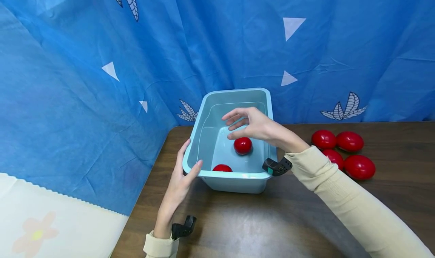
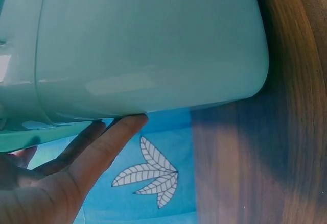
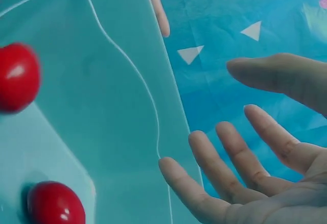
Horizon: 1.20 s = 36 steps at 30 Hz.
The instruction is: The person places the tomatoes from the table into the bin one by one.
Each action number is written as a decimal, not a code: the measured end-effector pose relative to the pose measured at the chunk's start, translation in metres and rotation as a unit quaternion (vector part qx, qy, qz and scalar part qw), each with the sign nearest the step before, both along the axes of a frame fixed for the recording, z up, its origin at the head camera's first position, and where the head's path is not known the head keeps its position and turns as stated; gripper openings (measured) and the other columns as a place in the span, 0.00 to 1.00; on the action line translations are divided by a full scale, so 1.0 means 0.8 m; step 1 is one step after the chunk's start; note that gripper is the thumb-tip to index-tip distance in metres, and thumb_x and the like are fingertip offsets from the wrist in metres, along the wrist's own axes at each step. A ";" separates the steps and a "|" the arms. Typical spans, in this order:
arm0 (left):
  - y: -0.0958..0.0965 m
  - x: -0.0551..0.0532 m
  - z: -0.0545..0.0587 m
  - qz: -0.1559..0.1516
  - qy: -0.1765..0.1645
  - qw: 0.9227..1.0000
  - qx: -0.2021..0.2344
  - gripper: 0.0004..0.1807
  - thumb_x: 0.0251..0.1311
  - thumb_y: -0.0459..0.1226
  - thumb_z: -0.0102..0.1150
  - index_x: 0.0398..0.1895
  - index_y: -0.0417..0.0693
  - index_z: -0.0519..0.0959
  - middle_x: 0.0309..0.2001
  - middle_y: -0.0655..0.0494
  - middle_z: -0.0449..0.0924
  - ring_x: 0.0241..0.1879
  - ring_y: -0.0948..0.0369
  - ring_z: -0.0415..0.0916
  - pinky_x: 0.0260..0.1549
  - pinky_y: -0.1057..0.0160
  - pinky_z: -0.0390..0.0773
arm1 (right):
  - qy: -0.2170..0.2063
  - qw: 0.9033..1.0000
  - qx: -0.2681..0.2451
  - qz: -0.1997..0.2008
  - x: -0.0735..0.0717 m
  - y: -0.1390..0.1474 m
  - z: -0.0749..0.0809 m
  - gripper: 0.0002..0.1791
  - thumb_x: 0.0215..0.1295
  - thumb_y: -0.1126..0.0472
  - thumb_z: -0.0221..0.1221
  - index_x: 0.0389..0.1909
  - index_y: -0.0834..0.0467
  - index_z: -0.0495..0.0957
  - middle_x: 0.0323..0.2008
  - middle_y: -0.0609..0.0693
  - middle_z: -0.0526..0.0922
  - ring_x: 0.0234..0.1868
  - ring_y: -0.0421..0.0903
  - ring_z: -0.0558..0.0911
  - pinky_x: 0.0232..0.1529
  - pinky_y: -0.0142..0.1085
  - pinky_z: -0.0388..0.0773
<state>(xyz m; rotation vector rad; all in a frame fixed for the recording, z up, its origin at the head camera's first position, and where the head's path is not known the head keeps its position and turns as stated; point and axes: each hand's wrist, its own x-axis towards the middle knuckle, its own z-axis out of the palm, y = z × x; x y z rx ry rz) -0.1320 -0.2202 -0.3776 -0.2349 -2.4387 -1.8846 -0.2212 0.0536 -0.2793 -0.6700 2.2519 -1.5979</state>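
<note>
A light-blue plastic tub (image 1: 234,184) stands on the table. My left hand (image 1: 181,178) holds its near-left corner, thumb by the front rim and fingers along the outer side wall; the left wrist view shows those fingers (image 2: 110,145) nearly straight against the tub. Over the tub's interior hovers my right hand (image 1: 253,126), fingers spread and loosely bent, with nothing in them. Below it on the tub floor lies a glossy red egg-shaped object (image 1: 242,146). A second red one (image 1: 222,168) is partly hidden by the front wall.
Several more glossy red egg-shaped objects (image 1: 359,167) lie grouped on the brown wooden table (image 1: 238,224) to the right, one partly behind my right sleeve (image 1: 346,197). A blue patterned curtain (image 1: 221,43) hangs behind the tub and along the left side.
</note>
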 end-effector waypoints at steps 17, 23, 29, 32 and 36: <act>-0.007 -0.009 0.000 -0.013 0.003 1.000 -0.011 0.41 0.74 0.40 0.59 0.84 0.61 0.50 0.79 0.48 0.55 0.72 0.41 0.61 0.63 0.35 0.73 | 0.036 0.993 0.021 -0.110 0.060 0.128 0.000 0.28 0.69 0.58 0.69 0.69 0.56 0.75 0.62 0.56 0.81 0.60 0.53 0.81 0.53 0.33 0.82; -0.017 -0.004 0.007 -0.005 0.005 1.000 -0.019 0.42 0.74 0.39 0.58 0.84 0.60 0.49 0.78 0.47 0.55 0.71 0.41 0.61 0.61 0.37 0.76 | 0.057 0.979 0.054 -0.187 0.082 0.191 -0.057 0.29 0.70 0.58 0.69 0.69 0.56 0.74 0.60 0.53 0.81 0.54 0.38 0.81 0.47 0.28 0.83; -0.021 0.007 0.009 0.004 0.004 1.000 -0.021 0.42 0.74 0.39 0.58 0.84 0.59 0.49 0.78 0.46 0.55 0.72 0.40 0.61 0.61 0.37 0.76 | 0.087 0.964 0.040 -0.248 0.100 0.255 -0.129 0.26 0.70 0.64 0.67 0.67 0.60 0.75 0.53 0.32 0.81 0.49 0.27 0.81 0.44 0.21 0.80; -0.020 0.007 0.010 0.003 0.003 1.000 -0.023 0.42 0.73 0.39 0.58 0.84 0.60 0.49 0.78 0.48 0.55 0.71 0.40 0.62 0.60 0.42 0.79 | 0.106 0.944 0.075 -0.302 0.113 0.285 -0.154 0.26 0.69 0.64 0.68 0.66 0.62 0.75 0.54 0.35 0.76 0.46 0.21 0.76 0.41 0.15 0.75; -0.019 0.006 0.012 0.000 0.002 1.000 -0.025 0.43 0.72 0.39 0.59 0.84 0.61 0.49 0.77 0.49 0.56 0.71 0.42 0.62 0.59 0.43 0.80 | 0.112 0.914 0.157 -0.357 0.127 0.311 -0.175 0.31 0.68 0.61 0.70 0.67 0.68 0.73 0.58 0.61 0.72 0.47 0.37 0.78 0.34 0.11 0.69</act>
